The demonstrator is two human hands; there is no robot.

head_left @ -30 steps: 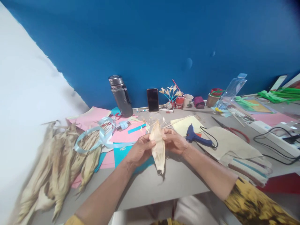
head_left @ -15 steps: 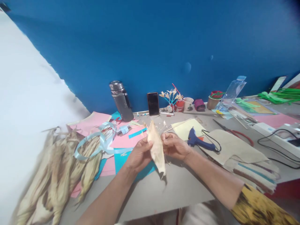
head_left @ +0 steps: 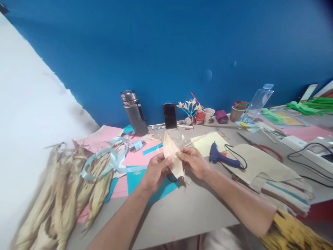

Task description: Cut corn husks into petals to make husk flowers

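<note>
A pale, dry corn husk (head_left: 171,146) is held up between my two hands, over the middle of the table. My left hand (head_left: 157,172) pinches its left side, thumb on the face of the husk. On the right side, the thumb and fingers of my right hand (head_left: 194,160) are closed on the same piece. Its pointed end is up, and the frayed lower end hangs below my fingers. Under it lies a teal paper sheet (head_left: 158,192). A blue glue gun (head_left: 223,158) rests just right of my right hand.
More dried husks (head_left: 62,198) lie in a heap at the left beside a loop of light blue ribbon (head_left: 90,161). A steel flask (head_left: 135,114), a phone (head_left: 170,115) and husk flowers (head_left: 191,107) stand along the wall. Red-handled pliers (head_left: 270,152), a power strip (head_left: 301,151) and a plastic bottle (head_left: 257,104) are at right.
My right hand has moved onto the husk's face, closer to my left thumb. The husk's lower part looks shorter now, its bottom edge higher than before.
</note>
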